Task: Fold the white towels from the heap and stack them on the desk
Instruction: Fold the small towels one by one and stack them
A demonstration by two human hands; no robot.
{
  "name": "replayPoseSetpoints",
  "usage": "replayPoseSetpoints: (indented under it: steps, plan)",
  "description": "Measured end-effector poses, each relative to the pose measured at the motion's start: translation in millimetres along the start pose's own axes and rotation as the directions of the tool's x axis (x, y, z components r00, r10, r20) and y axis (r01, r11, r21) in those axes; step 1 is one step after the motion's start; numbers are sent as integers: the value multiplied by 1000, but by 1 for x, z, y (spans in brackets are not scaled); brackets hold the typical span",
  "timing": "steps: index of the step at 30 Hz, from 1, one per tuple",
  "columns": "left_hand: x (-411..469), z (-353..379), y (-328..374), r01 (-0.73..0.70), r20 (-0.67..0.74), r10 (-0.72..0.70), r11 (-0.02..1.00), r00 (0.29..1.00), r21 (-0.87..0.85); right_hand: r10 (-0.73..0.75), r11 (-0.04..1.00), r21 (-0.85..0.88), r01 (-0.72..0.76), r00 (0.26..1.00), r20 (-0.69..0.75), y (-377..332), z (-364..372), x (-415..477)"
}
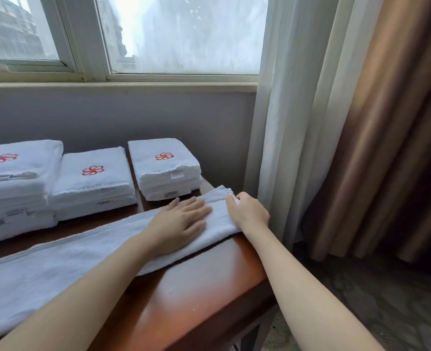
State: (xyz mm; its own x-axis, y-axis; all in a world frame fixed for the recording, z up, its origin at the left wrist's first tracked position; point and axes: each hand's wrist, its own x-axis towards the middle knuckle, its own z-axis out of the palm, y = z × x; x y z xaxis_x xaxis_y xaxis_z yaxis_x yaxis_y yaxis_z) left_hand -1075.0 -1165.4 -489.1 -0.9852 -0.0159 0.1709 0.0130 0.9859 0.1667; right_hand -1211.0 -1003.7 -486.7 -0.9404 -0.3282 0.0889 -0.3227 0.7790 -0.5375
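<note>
A long white towel [65,259], folded into a narrow strip, lies across the reddish-brown wooden desk [199,295]. My left hand [181,221] presses flat on the strip near its right end, fingers straight. My right hand [250,211] grips the towel's right end at the desk's edge, fingers curled round the cloth. Behind the strip stand three stacks of folded white towels with red embroidered logos: a left stack [17,183], a middle stack [95,181] and a right stack [163,168].
A grey wall and a window sill [118,87] run behind the desk. A sheer white curtain [293,122] and a brown drape [386,127] hang just right of the desk. Patterned carpet [376,300] covers the floor to the right.
</note>
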Motion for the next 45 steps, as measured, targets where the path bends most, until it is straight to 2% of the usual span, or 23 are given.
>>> replayPoseSetpoints:
  steps: [2,5,7,9,10,12,14,15,16,18,19,22,24,26,30,33,35,39,42,45]
  plan:
    - [3,1,-1,17,114,-28,996,993,91,1,1000,6,-1,1000,-1,0,0,-1]
    - [2,-2,6,60,156,-75,993,985,97,-24,1000,12,25,999,-28,-1,-1,-3]
    - [-2,-5,10,64,132,-72,996,989,63,-12,996,84,13,1000,-7,-1,-5,-3]
    - [-9,-8,15,47,16,-46,998,999,-42,-9,988,155,9,1000,-5,-3,-12,-2]
    - [-12,-9,18,25,-91,-35,993,995,-112,-25,982,186,27,1000,-15,-6,-17,-2]
    - [-20,-11,25,-4,-312,-54,984,949,-181,-77,956,280,87,996,-47,-19,-30,-2]
    - [-24,-15,30,48,-411,-148,969,899,-244,-131,895,418,157,987,-90,-39,-43,-5]
    - [-25,-18,32,79,-403,-230,930,886,-358,-156,855,483,191,981,-113,-50,-49,-9]
    - [-24,-24,33,98,-352,-320,846,880,-524,-185,813,536,228,974,-133,-62,-54,-14]
    - [-26,-42,33,113,-177,-442,554,879,-825,-271,744,594,306,951,-150,-86,-58,-28]
    - [-29,-52,30,126,-94,-463,422,881,-898,-317,720,607,337,937,-144,-99,-57,-35]
    - [-45,-83,18,122,24,-450,190,893,-974,-408,653,670,351,910,-79,-133,-47,-57]
    - [-61,-101,8,111,52,-477,96,877,-989,-439,588,743,319,898,-39,-155,-39,-71]
    - [-78,-113,-3,128,85,-513,49,854,-991,-470,555,776,300,882,-5,-174,-30,-85]
    - [-119,-124,-30,159,127,-562,8,818,-987,-538,492,841,227,838,89,-201,-8,-115]
    - [-150,-122,-49,215,182,-578,-12,795,-977,-585,583,767,267,793,169,-212,12,-128]
    - [-165,-117,-58,288,225,-586,14,778,-958,-587,646,718,259,770,250,-216,24,-136]
    - [-184,-103,-63,380,238,-636,94,734,-920,-581,693,684,227,737,344,-211,45,-148]
    - [-184,-91,-62,424,168,-712,197,682,-884,-545,658,732,177,782,302,-204,45,-147]
    - [-178,-90,-61,426,94,-785,227,612,-876,-511,687,647,332,853,106,-196,40,-141]
